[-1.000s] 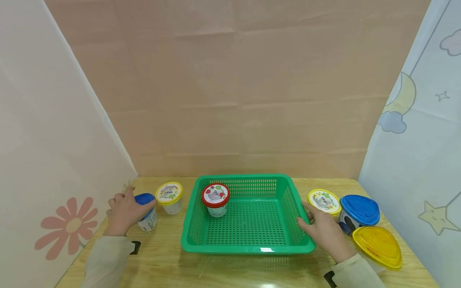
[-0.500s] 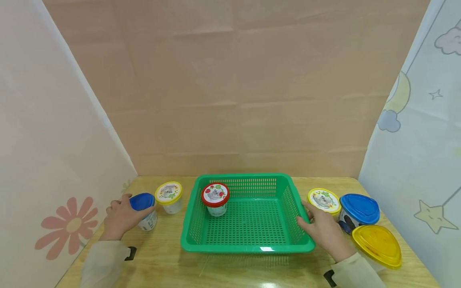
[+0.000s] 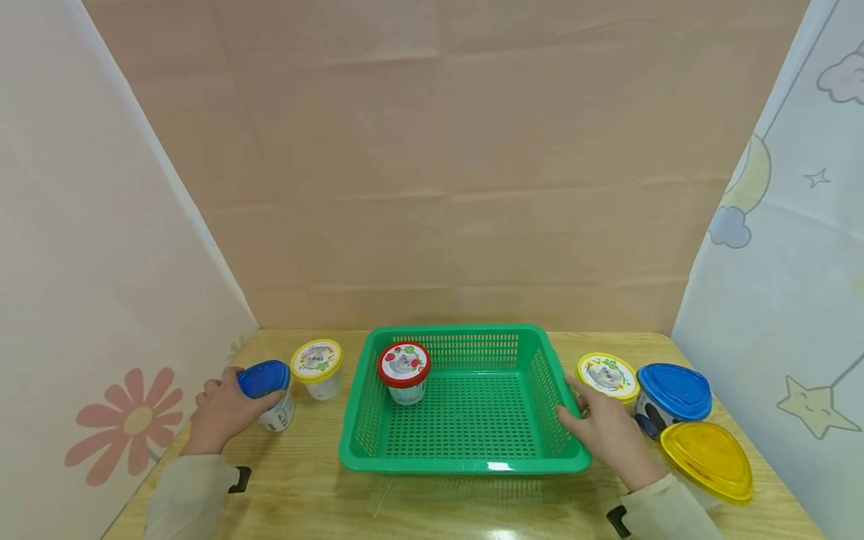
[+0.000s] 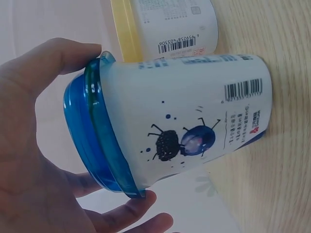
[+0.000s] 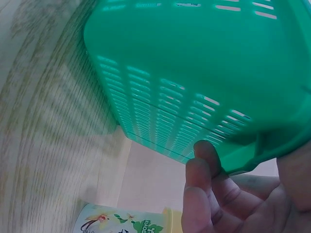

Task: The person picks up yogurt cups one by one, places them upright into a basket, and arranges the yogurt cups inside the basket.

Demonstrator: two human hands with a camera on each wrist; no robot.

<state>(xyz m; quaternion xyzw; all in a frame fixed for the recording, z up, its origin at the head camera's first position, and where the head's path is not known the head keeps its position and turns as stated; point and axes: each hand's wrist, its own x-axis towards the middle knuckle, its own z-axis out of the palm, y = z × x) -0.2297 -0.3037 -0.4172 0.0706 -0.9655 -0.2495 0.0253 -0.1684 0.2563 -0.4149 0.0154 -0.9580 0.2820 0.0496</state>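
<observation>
My left hand (image 3: 223, 411) grips a white yogurt cup (image 4: 194, 107) by its blue lid (image 3: 265, 379), thumb on one side of the lid's rim and fingers on the other. The cup stands upright on the table, its blackberry and blueberry print showing in the left wrist view. At the right end of a green plastic basket (image 3: 466, 466), my right hand (image 3: 607, 431) holds the rim. From the right wrist view, its fingers (image 5: 199, 184) curl under the rim, against the slotted wall. A red-lidded cup (image 3: 405, 367) sits in the basket's back left corner.
A yellow-lidded cup (image 3: 319, 367) stands just right of the blue-lidded one. Right of the basket are another yellow-lidded cup (image 3: 609, 376), a tub with a blue lid (image 3: 675, 390) and one with a yellow lid (image 3: 709, 459). Papered walls bound the wooden table (image 3: 304, 495).
My left hand has lowered slightly and shifted left, its fingers closing around the blue lid; the cup's lid shows more now. The right hand and basket stay where they were.
</observation>
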